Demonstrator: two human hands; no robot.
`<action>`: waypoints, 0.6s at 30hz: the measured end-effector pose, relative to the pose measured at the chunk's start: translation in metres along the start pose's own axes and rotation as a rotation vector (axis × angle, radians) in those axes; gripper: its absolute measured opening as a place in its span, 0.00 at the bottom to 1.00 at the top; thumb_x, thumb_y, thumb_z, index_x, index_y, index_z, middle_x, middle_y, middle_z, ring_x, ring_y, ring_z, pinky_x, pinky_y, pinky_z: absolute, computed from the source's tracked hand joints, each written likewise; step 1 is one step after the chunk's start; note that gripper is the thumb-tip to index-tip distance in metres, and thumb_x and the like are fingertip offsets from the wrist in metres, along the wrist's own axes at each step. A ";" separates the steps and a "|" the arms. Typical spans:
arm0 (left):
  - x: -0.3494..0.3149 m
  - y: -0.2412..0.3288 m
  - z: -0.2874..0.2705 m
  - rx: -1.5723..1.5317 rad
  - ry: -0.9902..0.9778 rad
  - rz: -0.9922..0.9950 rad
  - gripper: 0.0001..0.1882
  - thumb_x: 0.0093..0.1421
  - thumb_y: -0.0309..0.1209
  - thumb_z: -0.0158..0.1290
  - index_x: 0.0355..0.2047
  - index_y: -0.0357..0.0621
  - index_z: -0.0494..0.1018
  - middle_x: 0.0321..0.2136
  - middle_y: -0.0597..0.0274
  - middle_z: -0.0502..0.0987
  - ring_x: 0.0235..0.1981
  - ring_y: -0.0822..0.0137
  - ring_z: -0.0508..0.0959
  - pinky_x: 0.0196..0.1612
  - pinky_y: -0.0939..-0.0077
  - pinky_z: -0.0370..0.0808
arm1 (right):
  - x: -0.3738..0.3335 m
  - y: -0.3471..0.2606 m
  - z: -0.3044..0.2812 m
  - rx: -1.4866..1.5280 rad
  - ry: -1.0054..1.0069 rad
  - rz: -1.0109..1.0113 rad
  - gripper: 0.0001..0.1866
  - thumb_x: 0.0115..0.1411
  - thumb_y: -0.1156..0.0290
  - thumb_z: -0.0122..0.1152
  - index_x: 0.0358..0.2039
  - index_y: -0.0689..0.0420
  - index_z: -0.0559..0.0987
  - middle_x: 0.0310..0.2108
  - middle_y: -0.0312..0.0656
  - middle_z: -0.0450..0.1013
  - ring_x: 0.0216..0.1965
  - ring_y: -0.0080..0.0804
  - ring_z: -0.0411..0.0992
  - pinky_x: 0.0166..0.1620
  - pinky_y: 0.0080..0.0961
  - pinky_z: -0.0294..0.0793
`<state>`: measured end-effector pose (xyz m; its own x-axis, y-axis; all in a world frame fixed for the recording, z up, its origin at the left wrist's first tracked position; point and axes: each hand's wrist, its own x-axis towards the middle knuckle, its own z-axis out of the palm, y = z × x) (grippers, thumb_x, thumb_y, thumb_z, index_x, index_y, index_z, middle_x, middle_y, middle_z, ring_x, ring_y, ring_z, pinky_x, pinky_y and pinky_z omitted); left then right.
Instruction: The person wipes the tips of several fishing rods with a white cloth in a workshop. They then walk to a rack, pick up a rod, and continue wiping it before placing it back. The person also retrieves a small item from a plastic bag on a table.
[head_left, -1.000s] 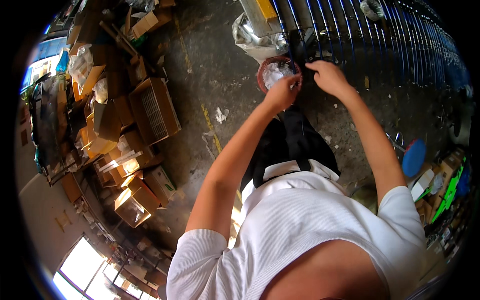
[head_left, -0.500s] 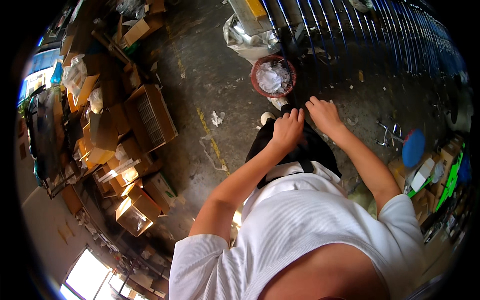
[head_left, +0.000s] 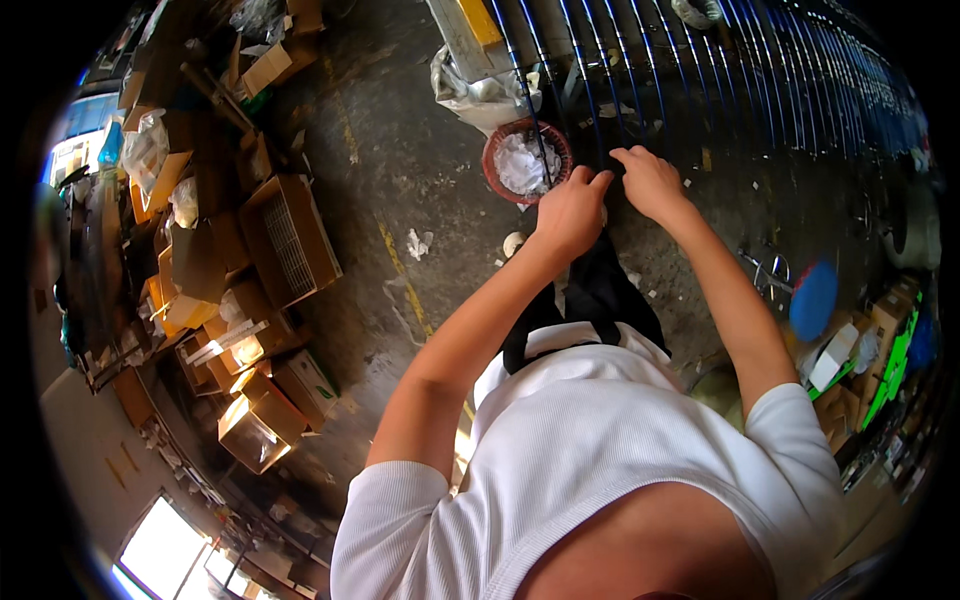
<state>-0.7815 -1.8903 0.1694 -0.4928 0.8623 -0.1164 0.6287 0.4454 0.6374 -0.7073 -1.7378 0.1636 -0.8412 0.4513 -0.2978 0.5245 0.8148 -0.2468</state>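
My left hand (head_left: 573,214) is closed, its fingers curled and its thumb side toward the right hand. A short gap away, my right hand (head_left: 653,184) has its fingers bent together and pointing toward the left one. Whatever they pinch, if anything, is too small or hidden to make out. Just beyond both hands are the near ends of long thin blue rods (head_left: 585,75) with silvery bands, set side by side in a row. A red basket (head_left: 490,172) holding crumpled white paper (head_left: 524,163) stands on the floor beyond my left hand, under one rod.
Open cardboard boxes (head_left: 318,236) and plastic wrap pile up on the left. A white sack (head_left: 480,100) stands behind the basket, beside a yellow-topped beam (head_left: 478,22). To the right are a round blue stool seat (head_left: 813,301) and more cartons (head_left: 838,408). Paper scraps (head_left: 419,243) litter the floor.
Both hands have moved forward, nearer the rod ends and level with the basket. The whole view has shifted slightly, with basket and rods further left.
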 end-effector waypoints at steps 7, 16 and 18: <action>0.026 0.005 0.039 0.096 -0.305 -0.164 0.15 0.52 0.25 0.51 0.42 0.42 0.76 0.36 0.50 0.77 0.38 0.50 0.79 0.39 0.60 0.77 | 0.001 0.008 -0.007 0.035 -0.337 -0.093 0.15 0.53 0.76 0.51 0.38 0.52 0.82 0.38 0.49 0.77 0.44 0.49 0.75 0.46 0.42 0.74; 0.085 -0.027 0.029 -0.124 0.189 -0.036 0.16 0.54 0.21 0.46 0.43 0.38 0.76 0.39 0.44 0.77 0.44 0.46 0.76 0.49 0.59 0.73 | 0.070 0.040 -0.021 0.119 0.012 -0.246 0.20 0.57 0.74 0.48 0.49 0.50 0.77 0.42 0.45 0.75 0.44 0.48 0.74 0.45 0.42 0.74; 0.094 -0.016 0.002 -0.169 0.266 -0.082 0.16 0.57 0.23 0.46 0.44 0.38 0.76 0.42 0.45 0.76 0.46 0.46 0.75 0.50 0.59 0.71 | 0.071 0.044 -0.048 0.151 0.071 -0.186 0.17 0.59 0.74 0.48 0.48 0.50 0.77 0.43 0.42 0.73 0.42 0.47 0.74 0.45 0.42 0.74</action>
<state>-0.8366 -1.8162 0.1473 -0.6920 0.7217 0.0162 0.4825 0.4456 0.7541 -0.7503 -1.6529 0.1755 -0.9293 0.3276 -0.1704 0.3692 0.8249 -0.4280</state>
